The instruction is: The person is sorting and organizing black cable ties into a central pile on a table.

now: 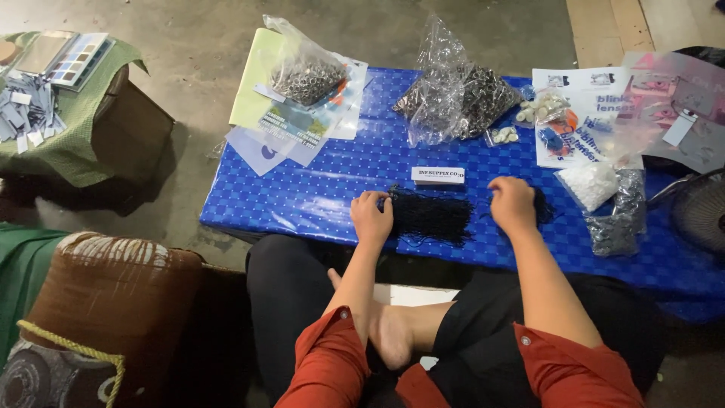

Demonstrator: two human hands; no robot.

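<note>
A bundle of thin black cords lies on the low table with a blue checked cover, near its front edge. My left hand rests on the bundle's left end, fingers curled onto the cords. My right hand sits to the right, closed over a smaller bunch of black cords that pokes out by its knuckles. A small white label card lies just behind the bundle.
Clear bags of small metal rings stand at the back on paper sheets. Printed leaflets, a bag of white pieces and a bag of dark bits lie right. A fan is far right; a green-covered stool left.
</note>
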